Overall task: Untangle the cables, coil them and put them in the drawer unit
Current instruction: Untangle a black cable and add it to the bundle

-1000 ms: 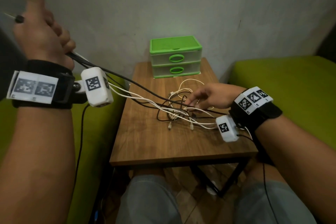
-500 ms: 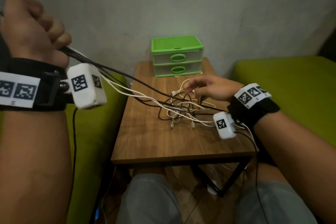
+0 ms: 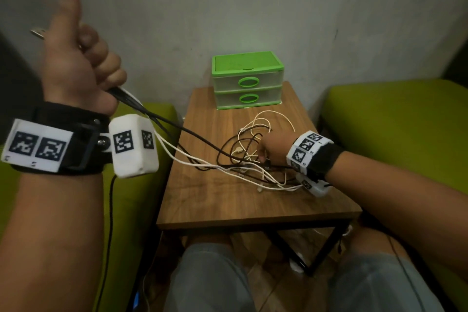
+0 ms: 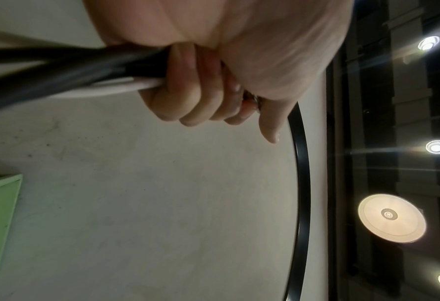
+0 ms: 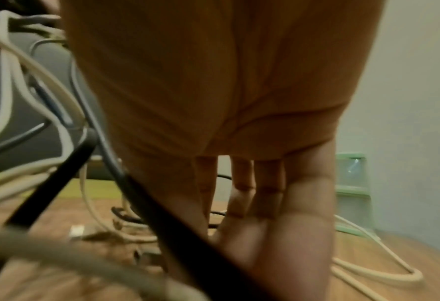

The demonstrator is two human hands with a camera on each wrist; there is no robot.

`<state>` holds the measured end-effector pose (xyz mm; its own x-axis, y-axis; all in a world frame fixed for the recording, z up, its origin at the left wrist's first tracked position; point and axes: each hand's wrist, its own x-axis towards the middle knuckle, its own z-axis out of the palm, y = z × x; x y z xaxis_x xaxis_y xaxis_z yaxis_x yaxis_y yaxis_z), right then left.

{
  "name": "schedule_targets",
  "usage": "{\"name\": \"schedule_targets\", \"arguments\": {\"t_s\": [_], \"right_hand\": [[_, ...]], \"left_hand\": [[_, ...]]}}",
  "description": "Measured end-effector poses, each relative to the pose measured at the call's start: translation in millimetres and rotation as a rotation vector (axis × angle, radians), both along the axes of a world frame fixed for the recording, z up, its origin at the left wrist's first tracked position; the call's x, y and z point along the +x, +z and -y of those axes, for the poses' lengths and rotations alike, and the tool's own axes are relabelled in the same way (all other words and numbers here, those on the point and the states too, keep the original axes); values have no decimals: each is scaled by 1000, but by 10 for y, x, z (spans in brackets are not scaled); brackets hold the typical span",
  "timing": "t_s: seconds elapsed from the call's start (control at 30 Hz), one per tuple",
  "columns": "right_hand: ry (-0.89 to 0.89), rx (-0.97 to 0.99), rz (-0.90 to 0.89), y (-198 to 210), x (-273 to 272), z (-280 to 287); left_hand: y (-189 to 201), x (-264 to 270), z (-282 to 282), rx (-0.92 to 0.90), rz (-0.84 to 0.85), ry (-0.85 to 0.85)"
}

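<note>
No readable words show anywhere; the only printed marks are the black-and-white square code tags on your two wrist bands and on the white camera boxes hanging from them.

Your left hand (image 3: 76,63) is raised at about 10 o'clock in the head view, fingers curled tight into a fist around a bundle of cables (image 3: 243,157), thumb sticking straight up. The left wrist view shows black and white strands (image 4: 90,77) clamped under those fingers (image 4: 185,95), and a metal plug (image 3: 38,33) pokes out past the fist. From the fist the strands run taut down toward 4 o'clock to the tangle lying on the wooden table (image 3: 228,205).

Your right hand (image 3: 274,147) sits low on the tangle at about 3 o'clock, palm down. The right wrist view shows its fingers (image 5: 262,193) extended and slightly spread toward the tabletop, with a black cable (image 5: 177,224) crossing under the palm. Whether the fingertips pinch a strand cannot be told; they are hidden in the head view and blurred in the wrist view.

The green drawer unit (image 3: 247,83) stands at 12 o'clock on the far end of the table, against the wall, both drawers closed. The cable loops lie just in front of it, apart from it.
</note>
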<state>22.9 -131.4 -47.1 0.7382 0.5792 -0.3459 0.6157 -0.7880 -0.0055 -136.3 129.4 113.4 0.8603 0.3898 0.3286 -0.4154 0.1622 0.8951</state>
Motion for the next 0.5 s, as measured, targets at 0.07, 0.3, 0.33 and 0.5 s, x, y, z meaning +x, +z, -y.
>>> {"name": "schedule_targets", "arguments": {"t_s": [0.07,0.3,0.33,0.5], "right_hand": [[21,-34,-5,-2,-2,-55],[-16,547,47,161,186,9],[-34,664,47,245,212,8],[-92,1127,-111,735,253,-22]], "left_hand": [[-4,15,64,-24,-24,61],[-143,90,144,36,-27,120],[-154,109,155,45,-29,120],[-176,189,219,90,-27,106]]}}
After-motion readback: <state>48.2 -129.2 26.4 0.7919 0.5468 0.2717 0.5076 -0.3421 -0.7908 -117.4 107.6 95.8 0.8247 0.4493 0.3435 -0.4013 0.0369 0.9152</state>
